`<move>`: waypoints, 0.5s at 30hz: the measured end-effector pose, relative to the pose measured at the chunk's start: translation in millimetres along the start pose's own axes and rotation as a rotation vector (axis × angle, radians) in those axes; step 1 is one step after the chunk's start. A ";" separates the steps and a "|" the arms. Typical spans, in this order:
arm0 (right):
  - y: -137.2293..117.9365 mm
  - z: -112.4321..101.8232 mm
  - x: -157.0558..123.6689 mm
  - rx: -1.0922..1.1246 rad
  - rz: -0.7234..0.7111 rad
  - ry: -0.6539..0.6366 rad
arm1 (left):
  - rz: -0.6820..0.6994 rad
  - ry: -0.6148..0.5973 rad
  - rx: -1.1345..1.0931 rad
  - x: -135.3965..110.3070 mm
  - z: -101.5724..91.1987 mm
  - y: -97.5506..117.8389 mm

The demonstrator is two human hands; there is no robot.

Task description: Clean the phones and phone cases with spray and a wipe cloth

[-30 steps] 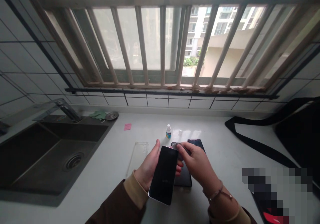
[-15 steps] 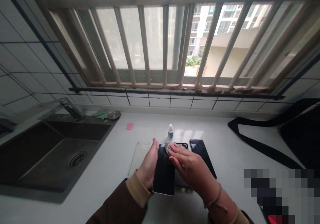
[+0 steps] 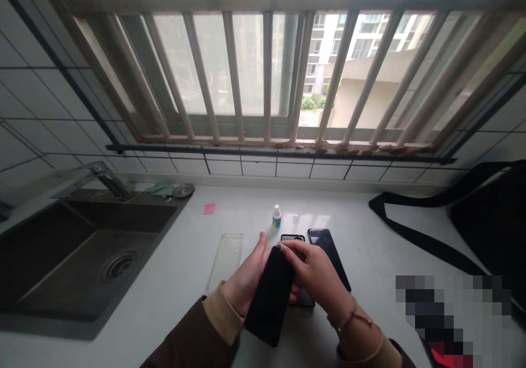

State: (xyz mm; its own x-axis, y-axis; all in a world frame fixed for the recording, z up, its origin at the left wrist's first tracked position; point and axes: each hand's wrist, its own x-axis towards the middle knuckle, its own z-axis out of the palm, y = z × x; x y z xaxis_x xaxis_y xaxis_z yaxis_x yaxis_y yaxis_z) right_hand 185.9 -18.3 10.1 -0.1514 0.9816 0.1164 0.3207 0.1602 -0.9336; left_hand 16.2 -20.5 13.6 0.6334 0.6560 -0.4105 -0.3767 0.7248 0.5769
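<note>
A smartphone (image 3: 269, 297) with a dark screen lies tilted in my left hand (image 3: 249, 275), whose thumb points up along its far left edge. My right hand (image 3: 314, 264) pinches a small white wipe (image 3: 280, 245) at the phone's top end. Partly hidden beneath my right hand is a dark phone case (image 3: 304, 298) on the counter. Right of it lies a second dark phone (image 3: 329, 253). Left of my hands rests a clear phone case (image 3: 226, 256). A small white bottle (image 3: 276, 216) with a coloured label stands upright beyond the phone.
On the left is a dark sink (image 3: 90, 258) with a faucet (image 3: 110, 180), a green cloth (image 3: 161, 189) and a drain cover (image 3: 183, 191) by its rim. A pink sticky note (image 3: 209, 208) lies on the white counter (image 3: 164, 302). A black bag strap (image 3: 427, 247) stretches across the right side.
The phone has tilted and come nearer to me. My right hand has gone from pressing the wipe flat on the screen to pinching it at the top edge.
</note>
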 end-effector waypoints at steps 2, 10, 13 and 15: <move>0.0 -1.6 0.2 0.058 0.019 0.018 | -0.011 -0.036 -0.013 -3.9 1.2 3.3; 12.1 -16.1 6.2 0.061 0.074 0.271 | 0.060 -0.162 -0.026 -10.3 5.3 4.6; 15.0 -13.6 6.1 -0.010 0.069 0.230 | 0.137 -0.075 0.007 -7.0 7.0 1.9; 15.5 -10.7 5.3 -0.041 0.072 0.190 | 0.191 -0.036 0.031 -5.4 8.0 1.5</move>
State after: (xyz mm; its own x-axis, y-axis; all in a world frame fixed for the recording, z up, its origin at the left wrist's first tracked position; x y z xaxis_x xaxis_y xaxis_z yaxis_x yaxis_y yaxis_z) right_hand 200.1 -9.5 -0.1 0.0508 0.9920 0.1154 0.3625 0.0894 -0.9277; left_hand 17.6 -24.6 22.3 0.5765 0.7726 -0.2659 -0.4716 0.5804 0.6639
